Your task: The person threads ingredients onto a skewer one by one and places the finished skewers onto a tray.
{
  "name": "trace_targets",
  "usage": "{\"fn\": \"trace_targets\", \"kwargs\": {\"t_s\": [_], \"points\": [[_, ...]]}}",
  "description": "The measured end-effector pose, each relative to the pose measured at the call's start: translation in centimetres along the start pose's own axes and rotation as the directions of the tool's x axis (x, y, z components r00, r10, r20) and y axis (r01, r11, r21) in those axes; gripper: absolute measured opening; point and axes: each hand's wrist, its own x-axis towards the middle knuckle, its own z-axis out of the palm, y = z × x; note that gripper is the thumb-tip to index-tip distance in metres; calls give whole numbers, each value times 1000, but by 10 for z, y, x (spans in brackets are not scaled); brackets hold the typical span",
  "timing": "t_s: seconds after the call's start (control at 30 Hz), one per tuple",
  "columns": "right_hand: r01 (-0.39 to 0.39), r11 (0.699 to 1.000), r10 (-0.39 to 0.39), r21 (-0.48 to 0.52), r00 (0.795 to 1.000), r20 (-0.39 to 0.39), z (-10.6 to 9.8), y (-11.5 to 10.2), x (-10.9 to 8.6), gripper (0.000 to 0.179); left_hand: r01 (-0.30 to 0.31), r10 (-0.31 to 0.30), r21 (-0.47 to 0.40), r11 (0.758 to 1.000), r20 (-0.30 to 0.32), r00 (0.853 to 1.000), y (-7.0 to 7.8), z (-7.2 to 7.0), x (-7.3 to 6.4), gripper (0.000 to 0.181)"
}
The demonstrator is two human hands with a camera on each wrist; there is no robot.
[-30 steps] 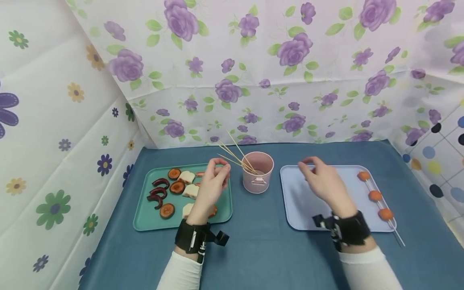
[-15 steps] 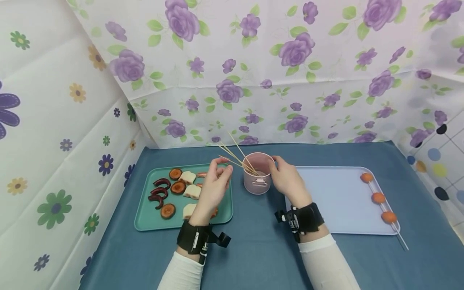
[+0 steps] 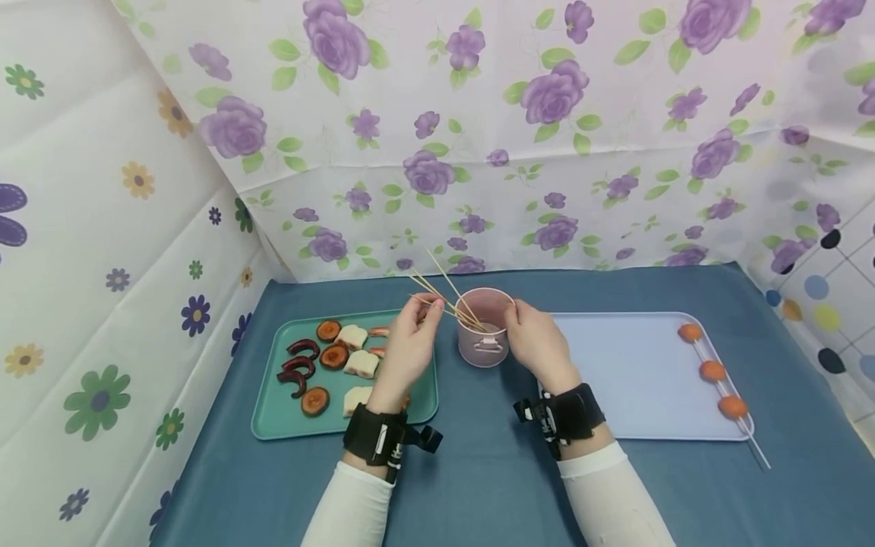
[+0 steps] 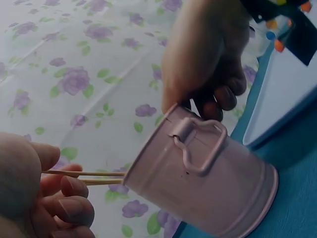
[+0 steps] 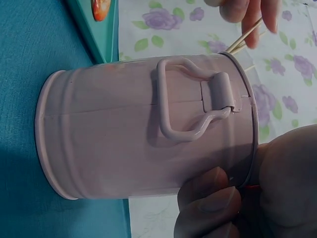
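A pink metal bucket (image 3: 484, 353) with a small wire handle (image 5: 166, 106) stands on the table between two trays. Several thin wooden skewers (image 3: 451, 287) lean out of it to the left. My right hand (image 3: 540, 346) grips the bucket's right rim, thumb at the rim and fingers curled against the outer wall. At the skewers' upper part, my left hand (image 3: 409, 342) pinches a skewer (image 4: 99, 174) between thumb and fingers. Other skewers run close beside it, and how many the fingers hold is hidden.
Left of the bucket lies a green tray (image 3: 272, 422) with dark curved sausages (image 3: 297, 365), round brown slices (image 3: 315, 401), white pieces (image 3: 361, 364) and shrimp-like pieces (image 3: 378, 332). To the right, a pale lavender tray (image 3: 629, 380) carries a skewer with orange balls (image 3: 712, 371).
My right hand has moved left from over the lavender tray and taken hold of the bucket's rim. My left hand has shifted slightly right onto the skewers.
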Motion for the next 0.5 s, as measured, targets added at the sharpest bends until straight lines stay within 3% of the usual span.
{"fn": "trace_targets", "kwargs": {"t_s": [0.17,0.5], "points": [[-5,1000,5,-16,1000,-2,0,-1,1,55,-35,36,108,994,-5,999,-2,6,6,38],[-18,999,17,-26,1000,-22,0,-1,1,54,-45,43,63,997,22,999,-3,11,5,40]]}}
